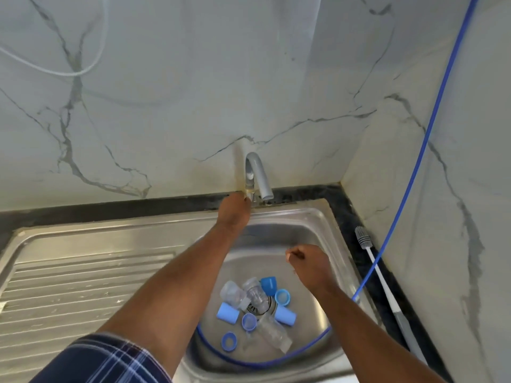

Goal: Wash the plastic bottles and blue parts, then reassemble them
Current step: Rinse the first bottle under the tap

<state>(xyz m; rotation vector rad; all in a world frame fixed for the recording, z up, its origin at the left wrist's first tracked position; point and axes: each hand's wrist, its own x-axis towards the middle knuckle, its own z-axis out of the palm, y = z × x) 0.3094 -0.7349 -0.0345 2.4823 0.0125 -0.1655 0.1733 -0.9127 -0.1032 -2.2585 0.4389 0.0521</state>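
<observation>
Three clear plastic bottles lie in the steel sink [312,225] around the drain: one on the left [232,293], one over the drain [255,293], one nearer me [273,334]. Several blue parts lie among them, such as a dark blue cap [268,284], a pale blue cup [227,313] and a ring [229,341]. My left hand [235,210] reaches to the base of the grey tap [258,172], its fingers curled round the tap there. My right hand [308,265] hovers above the basin with curled fingers and holds nothing. No water runs from the spout.
A blue hose [414,172] comes down the right wall and loops round the basin floor. A white bottle brush [365,240] lies on the dark counter right of the sink. The ribbed steel drainboard [83,286] stretches to the left. Marble wall stands behind.
</observation>
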